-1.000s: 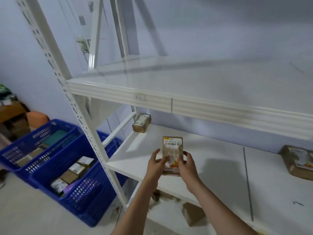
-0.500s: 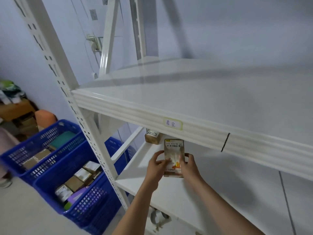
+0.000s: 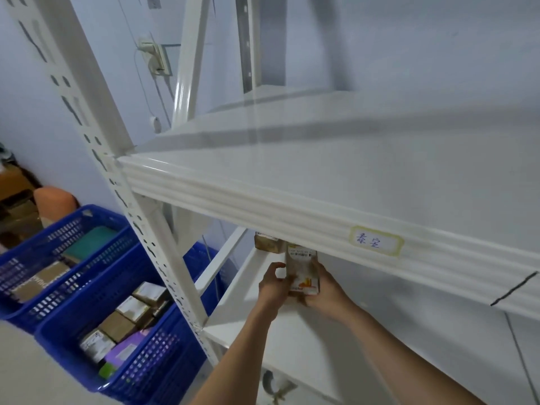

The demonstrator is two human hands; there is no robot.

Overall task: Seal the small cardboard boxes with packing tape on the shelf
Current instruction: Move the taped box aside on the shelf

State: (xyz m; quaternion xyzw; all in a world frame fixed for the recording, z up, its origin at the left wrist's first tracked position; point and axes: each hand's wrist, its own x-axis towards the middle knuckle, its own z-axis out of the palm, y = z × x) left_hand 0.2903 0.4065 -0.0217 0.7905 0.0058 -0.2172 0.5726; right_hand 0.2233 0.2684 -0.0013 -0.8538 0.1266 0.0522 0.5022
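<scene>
Both my hands hold a small cardboard box with a white label and an orange mark, upright over the lower shelf board. My left hand grips its left side, my right hand grips its right side and bottom. The box's top edge is just under the front rim of the upper shelf. A second small brown box sits farther back on the lower shelf, half hidden by that rim. No tape shows in this view.
A perforated white upright stands left of my hands. On the floor to the left are two blue baskets with several small boxes. A handwritten label is stuck on the upper shelf rim. A tape roll-like object lies below.
My view has moved closer and lower beneath the upper shelf. The box, still held in both hands, has moved farther in over the lower shelf, toward the brown box.
</scene>
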